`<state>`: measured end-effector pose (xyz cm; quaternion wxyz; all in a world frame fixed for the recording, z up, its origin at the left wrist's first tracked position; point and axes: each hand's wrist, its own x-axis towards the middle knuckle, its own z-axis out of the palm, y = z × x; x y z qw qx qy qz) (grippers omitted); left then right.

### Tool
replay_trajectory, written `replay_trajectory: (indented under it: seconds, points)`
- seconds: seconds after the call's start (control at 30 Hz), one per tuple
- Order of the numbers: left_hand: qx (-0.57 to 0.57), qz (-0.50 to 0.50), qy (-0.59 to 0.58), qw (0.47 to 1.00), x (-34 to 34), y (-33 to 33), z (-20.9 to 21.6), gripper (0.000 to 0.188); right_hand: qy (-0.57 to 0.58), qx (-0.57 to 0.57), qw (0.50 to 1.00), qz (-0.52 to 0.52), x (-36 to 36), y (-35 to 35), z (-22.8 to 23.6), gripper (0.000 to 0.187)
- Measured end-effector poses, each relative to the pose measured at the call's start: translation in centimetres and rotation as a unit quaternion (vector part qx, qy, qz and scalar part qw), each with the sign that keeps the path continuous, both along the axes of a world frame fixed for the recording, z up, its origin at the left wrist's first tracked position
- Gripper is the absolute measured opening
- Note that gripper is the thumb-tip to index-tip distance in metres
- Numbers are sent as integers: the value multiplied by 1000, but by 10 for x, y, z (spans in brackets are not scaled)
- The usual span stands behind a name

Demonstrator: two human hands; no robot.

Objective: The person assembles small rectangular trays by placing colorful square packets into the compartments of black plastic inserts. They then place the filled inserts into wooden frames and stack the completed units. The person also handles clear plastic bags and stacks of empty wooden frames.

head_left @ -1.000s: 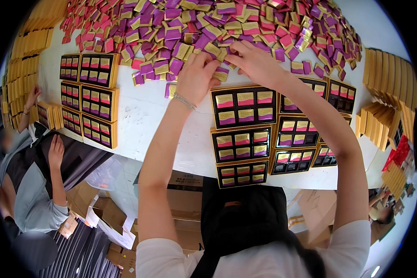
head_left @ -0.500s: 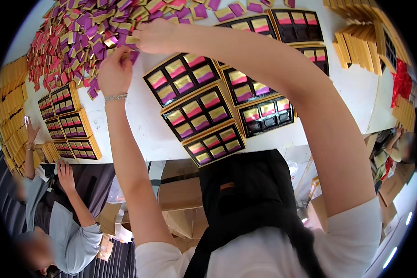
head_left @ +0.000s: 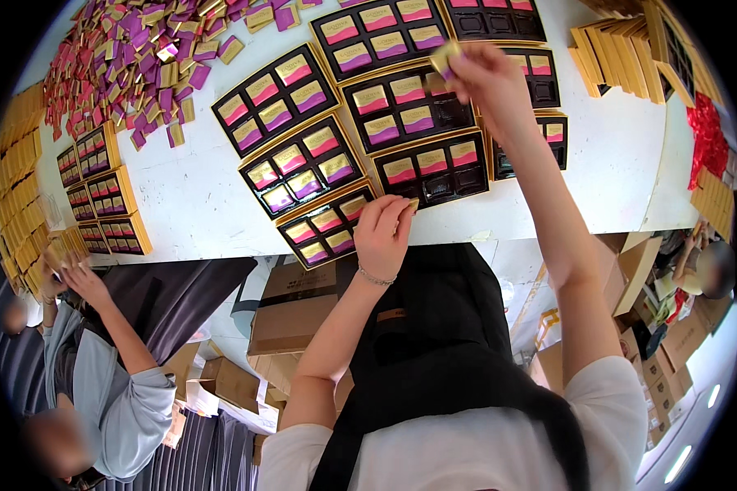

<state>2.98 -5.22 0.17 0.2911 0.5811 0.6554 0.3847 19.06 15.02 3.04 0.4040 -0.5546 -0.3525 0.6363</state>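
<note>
My right hand (head_left: pixel 496 88) pinches a gold-and-purple wrapped chocolate square (head_left: pixel 445 59) above the upper right part of a black-and-gold box (head_left: pixel 450 113). That box has pink and purple squares in its compartments and a bare lower right one. My left hand (head_left: pixel 381 233) is closed on another wrapped chocolate square (head_left: pixel 413 204), of which only a gold edge shows. It is at the near left corner of a box (head_left: pixel 431 186) with pink-and-gold squares along its far row and a bare near row. Left of this hand lies a box (head_left: pixel 323 225) partly hidden by my fingers.
A heap of wrapped squares (head_left: pixel 151 65) covers the far left of the white table (head_left: pixel 196 192). More filled boxes (head_left: pixel 106 192) stand at left, beside a co-worker's hands (head_left: pixel 82 278). Gold box stacks (head_left: pixel 618 61) and red wrap (head_left: pixel 707 143) are at right.
Both my hands have come from the heap to the boxes, each with a square. The right is now over a middle box, the left at a near box. The view has shifted slightly.
</note>
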Motion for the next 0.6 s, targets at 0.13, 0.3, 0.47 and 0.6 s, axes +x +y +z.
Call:
replay_trajectory:
  seconds: [0.13,0.3,0.47,0.6]
  points:
    - [66,-6,145,987,7,10,-5,16,-10,-85,996,-14,32,-38,-5,18]
    - [99,-26,206,973,12,4,-9,16,-71,-116,991,-13,38,-38,-1,14]
    - [32,-183,297,937,11,-20,-3,45,-50,-142,989,-10,39,-27,-4,17]
    - [-36,-216,334,917,15,-29,-4,64,-16,-130,991,-37,37,-22,-3,15]
